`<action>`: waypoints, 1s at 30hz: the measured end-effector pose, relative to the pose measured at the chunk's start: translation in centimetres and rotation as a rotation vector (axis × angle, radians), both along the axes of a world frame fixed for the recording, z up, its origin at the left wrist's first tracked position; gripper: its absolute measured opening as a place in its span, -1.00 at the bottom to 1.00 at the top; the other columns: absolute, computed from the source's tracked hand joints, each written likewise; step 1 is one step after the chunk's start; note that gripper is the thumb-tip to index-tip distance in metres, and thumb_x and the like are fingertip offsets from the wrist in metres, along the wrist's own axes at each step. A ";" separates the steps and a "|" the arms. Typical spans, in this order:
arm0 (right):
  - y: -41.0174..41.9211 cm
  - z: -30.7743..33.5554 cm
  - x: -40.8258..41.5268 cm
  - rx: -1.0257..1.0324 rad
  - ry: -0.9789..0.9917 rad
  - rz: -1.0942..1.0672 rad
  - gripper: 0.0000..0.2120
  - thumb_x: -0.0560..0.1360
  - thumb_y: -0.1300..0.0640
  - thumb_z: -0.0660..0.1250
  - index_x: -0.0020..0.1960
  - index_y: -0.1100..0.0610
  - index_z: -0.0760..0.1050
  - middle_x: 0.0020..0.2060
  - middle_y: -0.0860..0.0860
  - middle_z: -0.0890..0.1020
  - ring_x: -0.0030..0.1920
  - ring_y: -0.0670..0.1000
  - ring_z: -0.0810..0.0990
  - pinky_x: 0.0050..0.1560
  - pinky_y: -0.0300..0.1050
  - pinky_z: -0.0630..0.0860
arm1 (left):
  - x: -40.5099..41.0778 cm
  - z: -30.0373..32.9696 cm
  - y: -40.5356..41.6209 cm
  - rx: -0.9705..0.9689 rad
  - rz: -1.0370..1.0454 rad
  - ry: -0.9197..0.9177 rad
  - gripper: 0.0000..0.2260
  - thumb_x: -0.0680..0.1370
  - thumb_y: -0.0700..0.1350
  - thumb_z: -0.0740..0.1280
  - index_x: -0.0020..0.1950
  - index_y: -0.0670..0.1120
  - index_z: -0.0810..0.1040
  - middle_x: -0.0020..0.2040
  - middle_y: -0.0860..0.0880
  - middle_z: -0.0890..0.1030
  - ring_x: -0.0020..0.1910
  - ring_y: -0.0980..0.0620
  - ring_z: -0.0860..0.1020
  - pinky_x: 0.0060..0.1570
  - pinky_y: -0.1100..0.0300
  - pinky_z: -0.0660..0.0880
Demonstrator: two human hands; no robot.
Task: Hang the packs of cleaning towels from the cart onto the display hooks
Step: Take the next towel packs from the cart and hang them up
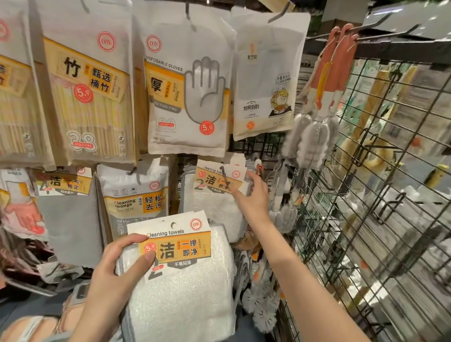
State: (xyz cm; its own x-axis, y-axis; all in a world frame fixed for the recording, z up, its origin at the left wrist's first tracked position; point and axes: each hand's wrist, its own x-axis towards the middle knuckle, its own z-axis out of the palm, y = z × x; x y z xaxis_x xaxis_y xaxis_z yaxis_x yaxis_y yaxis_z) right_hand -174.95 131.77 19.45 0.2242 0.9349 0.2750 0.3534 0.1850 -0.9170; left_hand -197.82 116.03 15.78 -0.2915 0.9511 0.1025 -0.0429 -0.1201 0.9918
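My left hand (117, 270) grips a pack of white cleaning towels (182, 291) by the upper left corner of its orange and white card, low in the middle of the view. The card's hanging hole is free. My right hand (252, 193) reaches up to the packs of the same towels (211, 200) hanging on a display hook (222, 169), and its fingers pinch the right edge of the front pack's card.
Bamboo stick packs (86, 96), disposable gloves (190, 90) and a cleaning sponge pack (134, 198) hang around the towels. A black wire grid (390, 194) with hooks and brushes (310, 138) stands at the right. Sponges and other goods lie at lower left.
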 end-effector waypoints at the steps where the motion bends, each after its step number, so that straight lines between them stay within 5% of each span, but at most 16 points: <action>1: -0.6 0.2 0.1 -0.008 -0.011 0.009 -0.50 0.49 0.16 0.39 0.38 0.12 0.32 0.32 0.07 0.32 0.23 -0.10 0.33 0.29 -0.31 0.22 | 0.1 0.0 0.0 -0.004 -0.005 0.002 -0.77 0.40 -0.10 0.47 -0.05 0.21 0.62 0.21 -0.06 0.58 0.22 -0.15 0.54 0.31 -0.25 0.37; 3: -2.0 0.7 0.3 -0.038 -0.028 0.040 -0.55 0.50 0.14 0.37 0.34 0.12 0.35 0.35 0.07 0.31 0.33 -0.02 0.30 0.41 -0.13 0.22 | 0.5 0.0 0.0 -0.006 -0.011 0.019 -0.77 0.43 -0.13 0.47 -0.05 0.22 0.61 0.21 -0.04 0.58 0.22 -0.11 0.54 0.31 -0.19 0.38; 7: -5.4 1.3 0.5 -0.097 -0.051 0.251 -0.72 0.55 0.02 0.29 0.25 0.01 0.44 0.32 0.00 0.36 0.28 -0.06 0.38 0.30 -0.18 0.28 | 1.4 0.2 -0.1 0.011 -0.018 0.034 -0.78 0.46 -0.16 0.46 -0.05 0.17 0.61 0.21 0.01 0.57 0.23 -0.05 0.51 0.26 -0.02 0.39; 13: -9.5 2.1 -0.1 -0.186 -0.110 0.545 -0.64 0.55 -0.08 0.25 0.31 -0.01 0.42 0.28 -0.04 0.48 0.26 -0.07 0.47 0.33 -0.06 0.39 | 2.5 0.5 -0.3 -0.013 -0.038 0.049 -0.80 0.47 -0.11 0.45 0.03 0.16 0.59 0.26 0.05 0.53 0.32 -0.03 0.44 0.42 -0.14 0.22; 19: -11.2 1.4 0.2 -0.173 -0.189 0.574 -0.48 0.42 0.18 0.46 0.32 -0.05 0.41 0.24 -0.07 0.45 0.23 -0.17 0.42 0.24 -0.35 0.36 | 3.1 0.6 -0.3 0.015 -0.039 0.012 -0.76 0.47 -0.15 0.44 0.07 0.12 0.60 0.25 0.00 0.54 0.27 -0.05 0.49 0.34 -0.11 0.36; 26: -11.2 0.6 0.2 -0.159 -0.139 0.487 -0.22 0.35 0.27 0.50 0.45 -0.05 0.23 0.17 -0.11 0.47 0.25 -0.10 0.42 0.33 -0.16 0.36 | 3.3 0.2 -0.2 0.029 -0.060 -0.024 -0.59 0.45 -0.14 0.46 0.13 0.34 0.56 0.29 0.08 0.53 0.29 -0.01 0.49 0.31 -0.12 0.41; 30: -11.1 0.3 0.2 -0.115 -0.078 0.428 -0.31 0.33 0.32 0.50 0.33 -0.06 0.32 0.03 -0.16 0.45 0.18 -0.07 0.46 0.23 -0.11 0.48 | 3.6 0.2 -0.1 0.056 -0.052 -0.038 -0.50 0.40 -0.08 0.48 0.23 0.37 0.50 0.30 0.24 0.50 0.33 0.14 0.44 0.32 -0.01 0.40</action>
State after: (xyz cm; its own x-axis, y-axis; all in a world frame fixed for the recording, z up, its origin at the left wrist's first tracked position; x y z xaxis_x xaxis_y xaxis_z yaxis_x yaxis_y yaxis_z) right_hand -174.79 120.64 19.79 -0.2062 0.9645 0.1647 0.3359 0.2279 -0.9139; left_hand -194.26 115.95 15.94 -0.2464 0.9582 0.1454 -0.0879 -0.1715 0.9812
